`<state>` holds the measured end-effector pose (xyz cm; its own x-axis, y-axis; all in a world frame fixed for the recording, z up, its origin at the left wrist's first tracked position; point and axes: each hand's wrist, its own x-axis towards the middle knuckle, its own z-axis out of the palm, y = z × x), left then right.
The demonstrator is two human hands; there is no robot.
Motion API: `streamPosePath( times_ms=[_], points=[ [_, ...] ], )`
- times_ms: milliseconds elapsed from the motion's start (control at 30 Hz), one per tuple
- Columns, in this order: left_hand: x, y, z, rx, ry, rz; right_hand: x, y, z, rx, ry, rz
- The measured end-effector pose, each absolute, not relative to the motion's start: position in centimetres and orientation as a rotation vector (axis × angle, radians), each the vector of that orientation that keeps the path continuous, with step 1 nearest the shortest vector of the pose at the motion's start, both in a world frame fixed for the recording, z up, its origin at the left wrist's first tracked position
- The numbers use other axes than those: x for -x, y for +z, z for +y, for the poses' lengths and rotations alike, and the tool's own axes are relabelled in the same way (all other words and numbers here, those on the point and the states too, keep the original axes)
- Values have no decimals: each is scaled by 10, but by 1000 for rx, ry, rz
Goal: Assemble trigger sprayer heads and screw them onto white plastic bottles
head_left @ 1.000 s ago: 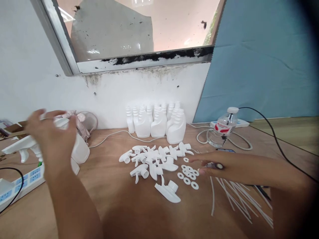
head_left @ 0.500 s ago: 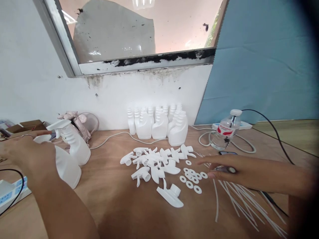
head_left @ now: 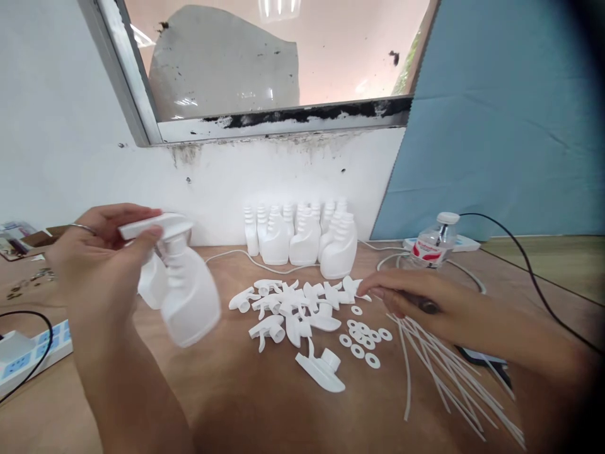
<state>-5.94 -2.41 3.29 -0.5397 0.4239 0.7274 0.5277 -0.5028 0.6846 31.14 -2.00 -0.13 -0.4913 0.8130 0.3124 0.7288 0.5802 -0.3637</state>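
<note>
My left hand (head_left: 101,252) grips a white spray bottle (head_left: 191,302) by its trigger head, fingers above and thumb in front. The bottle is slightly tilted and looks lifted off the table. Behind it stands a second white spray bottle (head_left: 152,280), its top hidden by my hand. My right hand (head_left: 401,293) is closed around a slim dark handle (head_left: 428,306); its far end is hidden in my fingers. Just below that hand lie white ring washers (head_left: 363,337) and thin white tubes (head_left: 447,372). A pile of white trigger sprayer heads (head_left: 293,309) lies to its left.
White bottles without heads (head_left: 305,239) stand in rows against the wall. At the right are a clear water bottle (head_left: 428,249), cables and a phone (head_left: 482,358). A power strip (head_left: 35,359) lies at the left edge, with coin-like bits (head_left: 35,279) behind it.
My left hand has moved right and taken hold of the spray bottle by its head, bringing it right. My right hand has shifted slightly left and up, still holding the dark handle.
</note>
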Motion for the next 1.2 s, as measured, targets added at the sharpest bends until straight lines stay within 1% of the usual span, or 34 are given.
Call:
streamPosePath(
  times_ms=[100,200,267,433,567,633,700,767,867,933,1000,1100,1200],
  points=[
    [35,35,-19,1844,-2498,-1251,-300,2,-20,1089,231,-2377],
    [11,32,-20,2112,-2617,-1145,-290,3,-24,947,218,-2259],
    [-8,29,-22,2301,-2619,-1149,-283,3,-29,925,285,-2157],
    [-54,16,-28,2904,-2527,-1128,-270,4,-40,1083,604,-1940],
    [-77,5,-30,3128,-2410,-1061,-266,4,-42,1219,639,-2030],
    [-80,3,-28,3114,-2271,-1149,-267,5,-40,1233,615,-1987],
    [-75,4,-23,3123,-2001,-1328,-270,6,-39,1233,569,-1864],
    [-65,7,-18,3193,-1585,-1466,-274,6,-37,1228,497,-1647],
    [-48,13,-10,3244,-931,-1506,-281,6,-34,1172,464,-1336],
    [-40,15,-7,3170,-689,-1517,-285,6,-33,1147,481,-1263],
    [-34,16,-5,3058,-630,-1531,-288,9,-32,1191,451,-1300],
    [-30,16,-5,2845,-682,-1486,-290,14,-32,1342,338,-1505],
    [-28,17,-5,2657,-724,-1383,-291,14,-31,1384,280,-1704]
  ],
)
